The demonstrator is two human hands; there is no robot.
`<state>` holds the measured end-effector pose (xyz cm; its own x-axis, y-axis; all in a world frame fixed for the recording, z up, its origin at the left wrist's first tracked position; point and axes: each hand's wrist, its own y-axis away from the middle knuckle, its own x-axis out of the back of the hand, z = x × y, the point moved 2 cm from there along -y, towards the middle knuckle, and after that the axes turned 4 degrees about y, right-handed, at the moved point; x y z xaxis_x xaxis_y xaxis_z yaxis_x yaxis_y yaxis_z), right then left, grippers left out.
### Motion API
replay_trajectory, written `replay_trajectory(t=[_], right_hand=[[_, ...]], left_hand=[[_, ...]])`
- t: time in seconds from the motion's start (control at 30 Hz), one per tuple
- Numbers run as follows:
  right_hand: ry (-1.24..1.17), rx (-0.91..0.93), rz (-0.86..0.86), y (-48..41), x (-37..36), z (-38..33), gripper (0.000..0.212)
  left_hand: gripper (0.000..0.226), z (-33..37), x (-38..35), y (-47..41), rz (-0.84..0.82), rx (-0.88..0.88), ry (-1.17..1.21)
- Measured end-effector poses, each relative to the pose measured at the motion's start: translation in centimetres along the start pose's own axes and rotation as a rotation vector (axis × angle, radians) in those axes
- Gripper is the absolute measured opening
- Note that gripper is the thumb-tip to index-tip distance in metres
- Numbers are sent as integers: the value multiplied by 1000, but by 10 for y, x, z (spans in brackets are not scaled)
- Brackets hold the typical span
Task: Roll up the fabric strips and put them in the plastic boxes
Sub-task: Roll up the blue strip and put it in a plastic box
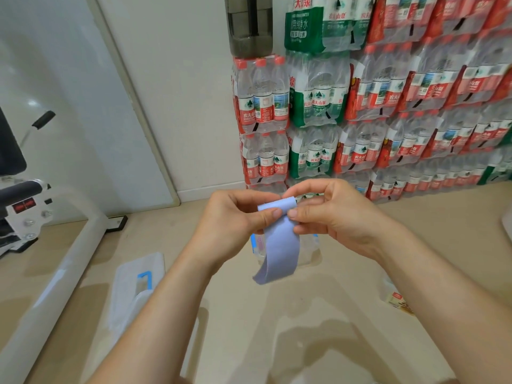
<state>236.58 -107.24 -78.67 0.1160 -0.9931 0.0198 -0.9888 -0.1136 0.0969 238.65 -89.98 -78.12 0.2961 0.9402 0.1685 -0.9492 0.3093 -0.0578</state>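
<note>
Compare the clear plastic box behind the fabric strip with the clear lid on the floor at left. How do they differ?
The clear plastic box has raised walls; the lid lies flat. The box is largely hidden behind the lavender fabric strip; the lid is mostly in view. The box sits straight ahead, the lid to the left. Both are clear plastic with blue clips, on the floor.

Both hands raised over the floor. Left hand and right hand pinch the top end of a pale blue fabric strip; its top is folded over and the rest hangs loose. Clear plastic box behind strip, lid lying to the left. Stacked bottled-water packs against wall.
</note>
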Motion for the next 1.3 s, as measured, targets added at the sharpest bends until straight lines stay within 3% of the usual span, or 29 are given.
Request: replay_trajectory(t=[0.13, 0.4, 0.5, 0.7, 0.83, 1.3], right_hand=[[-65, -3, -19, 0, -2, -2, 31], [-20, 42, 79, 0, -4, -2, 22], [-21, 61, 109, 0, -5, -3, 23], [-44, 37, 79, 0, -9, -3, 22], [-126, -2, 50, 0, -7, -2, 18], [38, -15, 76, -4, -3, 2, 21]], left_hand=[[20, 2, -1, 0, 8, -30, 61], [10, -2, 1, -1, 52, 21, 82], [23, -4, 2, -2, 31, 61, 85], [6, -3, 4, -2, 74, 75, 129], [10, -3, 4, -2, 89, 73, 185], [15, -8, 3, -4, 81, 81, 202]])
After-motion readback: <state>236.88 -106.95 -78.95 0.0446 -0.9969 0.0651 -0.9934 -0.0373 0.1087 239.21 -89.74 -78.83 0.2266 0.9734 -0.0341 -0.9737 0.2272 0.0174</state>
